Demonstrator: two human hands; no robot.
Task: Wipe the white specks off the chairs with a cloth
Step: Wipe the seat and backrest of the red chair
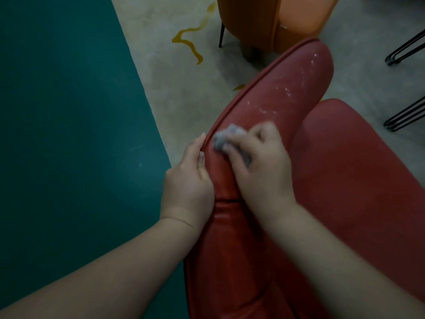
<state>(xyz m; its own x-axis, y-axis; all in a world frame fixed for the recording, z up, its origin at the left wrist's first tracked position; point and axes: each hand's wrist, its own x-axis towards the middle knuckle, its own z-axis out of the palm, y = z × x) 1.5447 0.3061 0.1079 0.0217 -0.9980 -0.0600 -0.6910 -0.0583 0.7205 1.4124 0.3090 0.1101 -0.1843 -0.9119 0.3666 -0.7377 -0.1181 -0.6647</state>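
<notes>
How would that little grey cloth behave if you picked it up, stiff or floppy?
Probably floppy: the grey cloth sits bunched and crumpled under the right hand. It likely weighs little, since the fingers alone hold it against the red chair. It seems unlikely to roll or break.

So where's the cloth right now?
In the head view the grey cloth is bunched under the right hand, pressed on the red chair backrest's top, just right of the left hand and below the white specks.

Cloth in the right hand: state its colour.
The cloth is light grey, bunched under the right hand on the red chair; head view shows it.
</notes>
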